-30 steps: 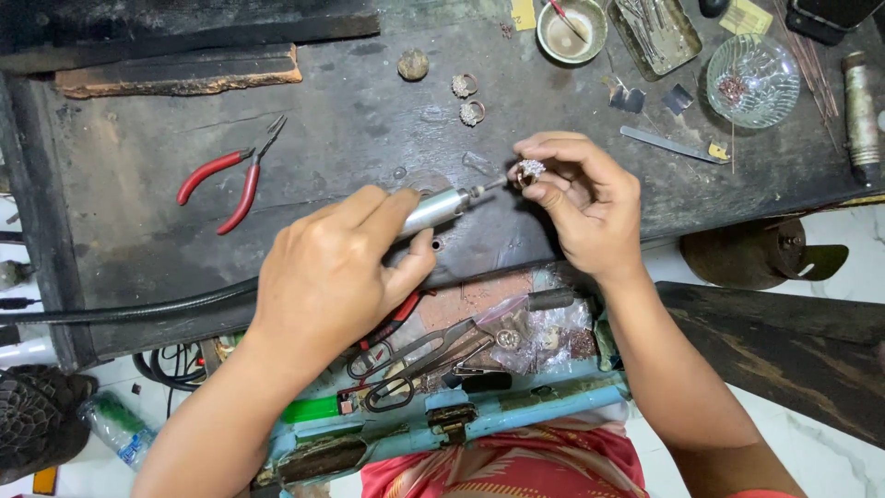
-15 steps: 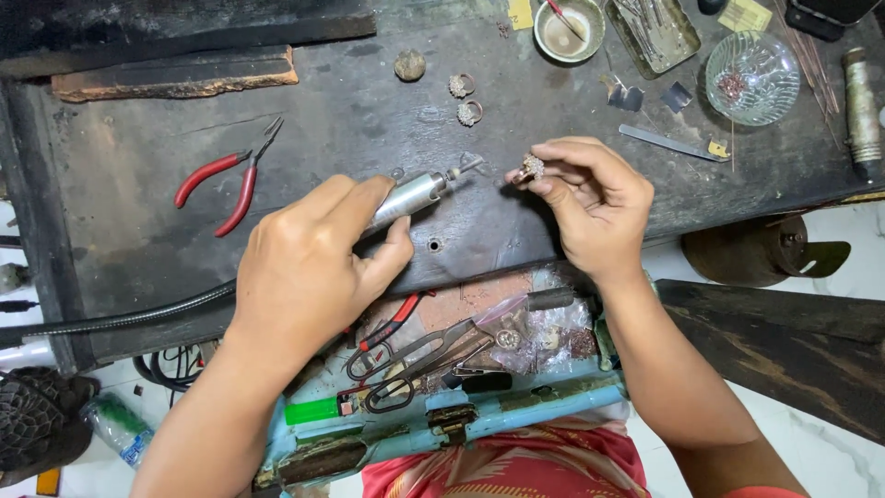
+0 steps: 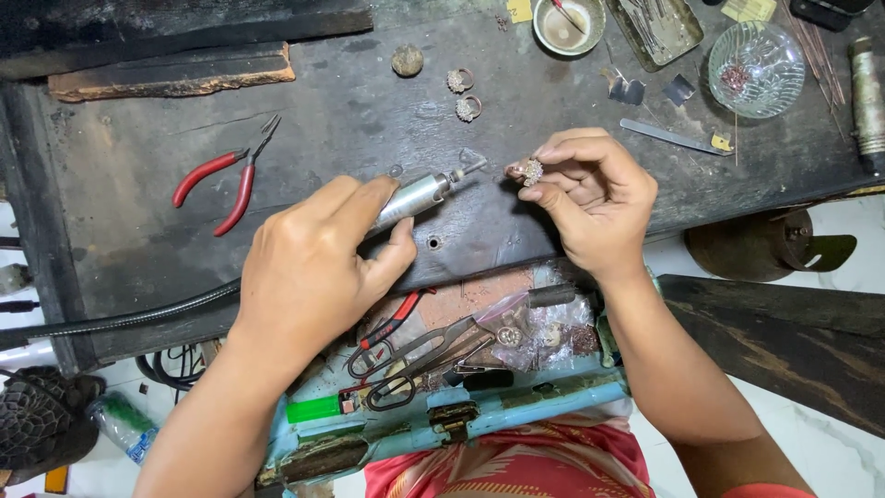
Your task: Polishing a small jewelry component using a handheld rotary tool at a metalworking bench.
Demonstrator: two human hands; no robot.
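**Tool tip just short of the ring**

While my left hand (image 3: 309, 267) is wrapped shut around the silver rotary handpiece (image 3: 415, 196), my right hand (image 3: 590, 198) pinches a small jewelled ring (image 3: 529, 171) between thumb and fingertips, the other fingers curled in. Both hover over the middle of the dark bench (image 3: 129, 231), near its front edge. The handpiece's long axis runs from lower left to upper right, its fine bit (image 3: 473, 167) aimed at the ring; a small gap shows between them, so they are close but apart. A black flexible shaft (image 3: 120, 318) trails off from the handpiece toward the bench's left edge.

As I judge it, this ring is mid-work: whether its surface is finished I cannot tell. Two similar rings (image 3: 464, 95) lie toward the back edge, and red-handled pliers (image 3: 226, 180) rest toward the left. Scissors (image 3: 415, 360) sit in the open drawer below the front edge.
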